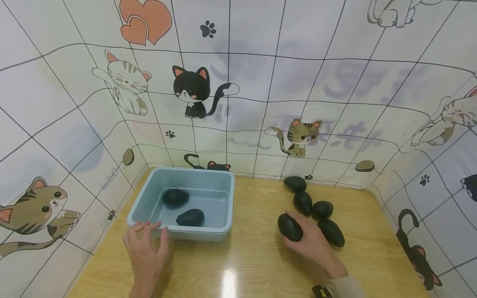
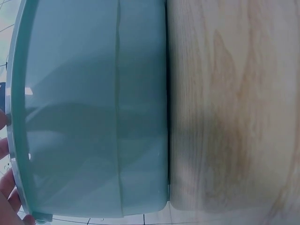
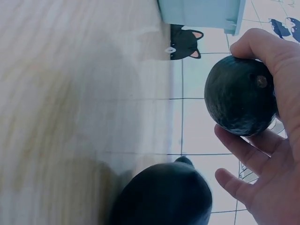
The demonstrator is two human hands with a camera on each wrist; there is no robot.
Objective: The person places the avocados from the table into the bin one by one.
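Observation:
My right hand (image 1: 311,242) grips a dark green avocado (image 1: 290,227) between thumb and fingers, held above the table. In the right wrist view, the held avocado (image 3: 241,96) shows its stem scar. Close to that hand, several more avocados (image 1: 331,232) lie in a loose group on the table. At the left stands a light blue plastic bin (image 1: 220,230) with two avocados (image 1: 176,198) inside, lying apart. My left hand (image 1: 147,248) rests its fingertips on the bin's near rim, at the left corner. The left wrist view shows mostly the bin's outer wall (image 2: 89,122).
The wooden table (image 1: 257,265) ends at walls on the left, back and right. These walls (image 1: 249,82) bear a grid and cartoon cats. The bin stands near the back left corner. A bare strip of table lies between the bin and the avocado group.

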